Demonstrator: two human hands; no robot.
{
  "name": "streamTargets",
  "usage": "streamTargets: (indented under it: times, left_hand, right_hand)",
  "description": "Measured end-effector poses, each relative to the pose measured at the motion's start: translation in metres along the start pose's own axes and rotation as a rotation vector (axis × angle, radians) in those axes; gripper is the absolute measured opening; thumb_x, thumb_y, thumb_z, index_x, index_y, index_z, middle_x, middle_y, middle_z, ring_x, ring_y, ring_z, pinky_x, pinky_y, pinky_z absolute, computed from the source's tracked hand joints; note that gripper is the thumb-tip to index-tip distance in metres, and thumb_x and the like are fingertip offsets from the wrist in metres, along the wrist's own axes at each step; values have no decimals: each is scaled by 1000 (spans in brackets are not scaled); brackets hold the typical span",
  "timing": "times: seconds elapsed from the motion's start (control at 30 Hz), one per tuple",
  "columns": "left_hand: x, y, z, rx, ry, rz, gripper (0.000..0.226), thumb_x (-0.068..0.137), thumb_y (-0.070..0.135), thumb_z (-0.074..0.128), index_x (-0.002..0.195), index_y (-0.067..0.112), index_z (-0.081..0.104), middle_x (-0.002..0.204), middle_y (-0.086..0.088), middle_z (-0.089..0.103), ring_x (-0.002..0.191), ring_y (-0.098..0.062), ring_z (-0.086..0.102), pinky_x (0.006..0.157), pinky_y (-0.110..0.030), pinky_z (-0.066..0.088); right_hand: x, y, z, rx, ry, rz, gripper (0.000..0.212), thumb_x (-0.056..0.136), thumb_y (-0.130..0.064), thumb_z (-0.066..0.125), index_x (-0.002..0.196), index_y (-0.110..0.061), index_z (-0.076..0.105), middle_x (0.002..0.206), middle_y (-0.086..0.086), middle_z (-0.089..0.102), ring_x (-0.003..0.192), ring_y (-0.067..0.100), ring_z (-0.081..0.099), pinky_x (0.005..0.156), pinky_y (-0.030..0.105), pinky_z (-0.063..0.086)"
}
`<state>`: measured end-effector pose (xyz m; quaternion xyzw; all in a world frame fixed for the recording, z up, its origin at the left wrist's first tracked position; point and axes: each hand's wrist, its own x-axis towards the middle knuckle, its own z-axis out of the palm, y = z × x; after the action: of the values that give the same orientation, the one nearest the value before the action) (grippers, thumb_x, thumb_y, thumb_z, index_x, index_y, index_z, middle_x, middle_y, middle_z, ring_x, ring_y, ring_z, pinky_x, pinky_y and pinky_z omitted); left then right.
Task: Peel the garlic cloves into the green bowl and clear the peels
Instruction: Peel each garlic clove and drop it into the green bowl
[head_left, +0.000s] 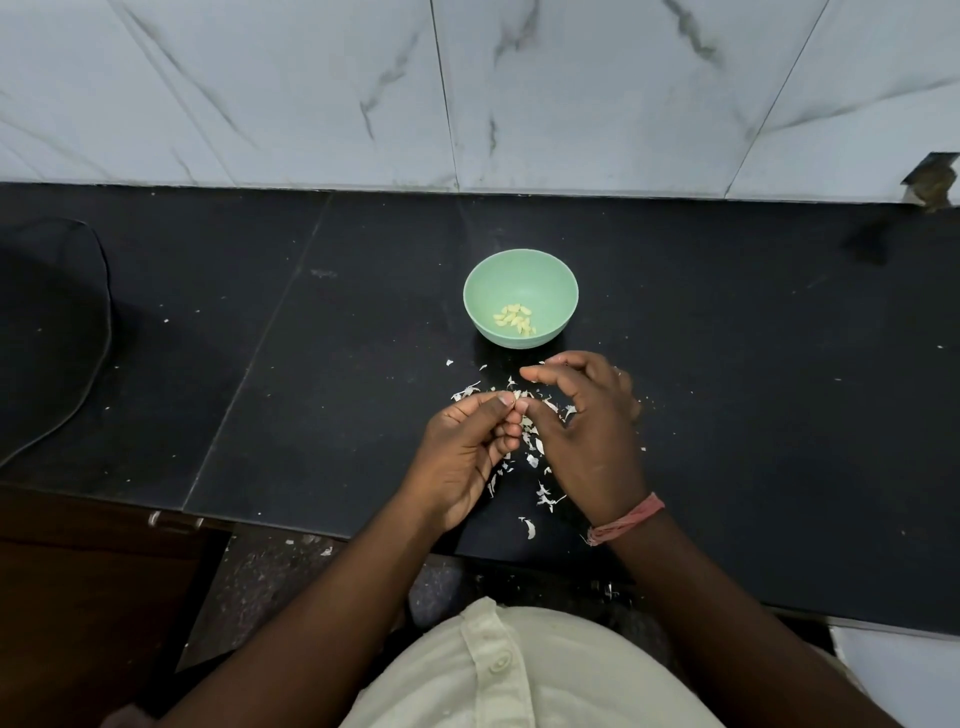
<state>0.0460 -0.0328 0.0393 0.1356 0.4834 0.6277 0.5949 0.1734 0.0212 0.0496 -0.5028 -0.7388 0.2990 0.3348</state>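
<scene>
Pinched between the thumb and curled fingers of the left hand (470, 447) is a small garlic clove (517, 397), of which only a pale tip shows. That tip is met by the thumb and forefinger of the right hand (587, 436), closed on the clove or its skin; which of the two cannot be told. The other right fingers are arched loosely above, holding nothing that can be seen. Both hands are held low over a black counter (727, 415), just in front of a green bowl (485, 306).

Peeled cloves (514, 319) are gathered in a small heap in the bottom of the bowl, toward its near side. White peels (545, 496) are scattered over the counter under and around the hands, from the bowl's near edge down to the counter's front edge, and a few lie on the floor below. A pink thread band (626, 519) is worn on the right wrist. A marble-veined tiled wall (467, 88) rises behind the counter. A dark rounded object (47, 322) rests at the far left, and a pale buttoned shirt (519, 670) fills the bottom.
</scene>
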Motion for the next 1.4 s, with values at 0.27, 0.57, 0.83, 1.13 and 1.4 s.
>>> streamTargets:
  times: [0.27,0.57,0.83,1.13,1.4]
  left_hand:
    - [3,3,-1,53,-33,40,15,97,8,58,93,3,72,78,-8,65,67,-11,57,63,-18,50]
    - [4,-1,5,110,-9,175,22,83,8,71,103,-2,70,82,-11,65,73,-13,59,69,-19,53]
    - [3,-2,7,86,18,263,13,81,12,71,93,7,72,79,-12,65,73,-17,60,71,-24,53]
    - [2,-1,13,-7,-14,170,14,88,9,65,97,-1,67,79,-12,66,73,-16,62,71,-23,56]
    - [5,4,13,-3,-63,148,15,89,11,64,98,0,69,80,-10,66,75,-15,61,70,-22,55]
  right_hand:
    - [2,1,2,36,-5,34,12,83,-27,78,89,-37,75,109,-20,57,114,9,45,100,40,38]
    - [9,-2,-1,387,12,195,13,78,-15,82,81,-27,80,100,-1,63,100,7,61,88,27,50]
    - [14,-8,-5,663,-25,365,15,74,0,81,77,-15,81,101,15,67,91,14,70,80,26,55]
    - [16,-9,-5,670,-13,442,9,76,1,76,77,-7,78,97,16,70,86,21,72,73,25,55]
    - [15,-17,-6,462,-51,314,12,86,0,64,81,-4,74,106,14,62,74,-4,61,61,7,45]
